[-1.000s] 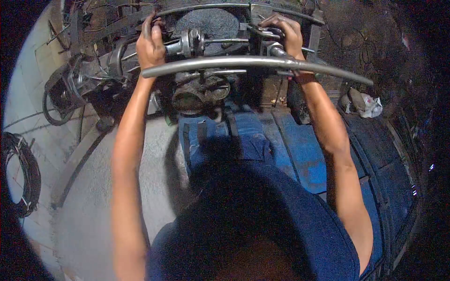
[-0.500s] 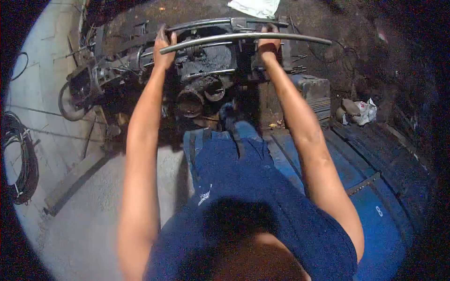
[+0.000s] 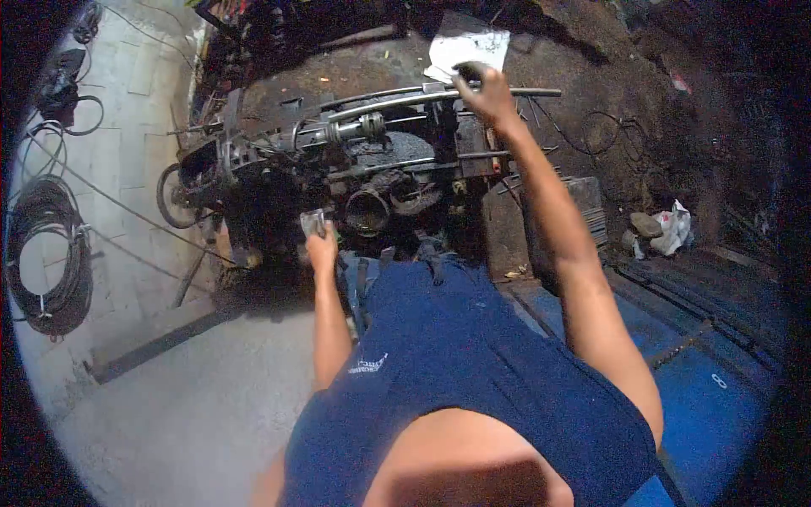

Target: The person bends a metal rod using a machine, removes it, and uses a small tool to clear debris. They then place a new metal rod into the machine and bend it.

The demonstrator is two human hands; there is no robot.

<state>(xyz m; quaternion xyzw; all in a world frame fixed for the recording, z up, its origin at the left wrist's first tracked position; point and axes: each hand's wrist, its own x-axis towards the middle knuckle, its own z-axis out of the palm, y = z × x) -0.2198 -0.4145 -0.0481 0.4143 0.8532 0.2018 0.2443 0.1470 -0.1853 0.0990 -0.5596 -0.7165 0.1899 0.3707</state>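
Note:
My left hand (image 3: 322, 247) is in front of the machine, near my waist, its fingers closed round a small grey rectangular piece (image 3: 312, 222). My right hand (image 3: 490, 101) is raised over the far side of the machine with curled fingers, slightly blurred. Something dark shows at its fingertips, but I cannot make out what it is. Just beneath and beside that hand, a long metal rod (image 3: 389, 105) lies across the back of the dark, greasy machine (image 3: 397, 152), alongside a second bar. An open pipe end (image 3: 368, 211) faces me on the machine's near side.
A white sheet (image 3: 467, 52) lies on the dirty ground beyond the machine. Coiled cable (image 3: 52, 253) hangs on the left wall. To the right are a metal box (image 3: 583, 207), a white bag (image 3: 673, 230) and a blue surface (image 3: 688, 406) below.
My left hand has let go of the rod and come down towards my body, now with the grey piece. The rod sits lower, across the machine. My view has shifted.

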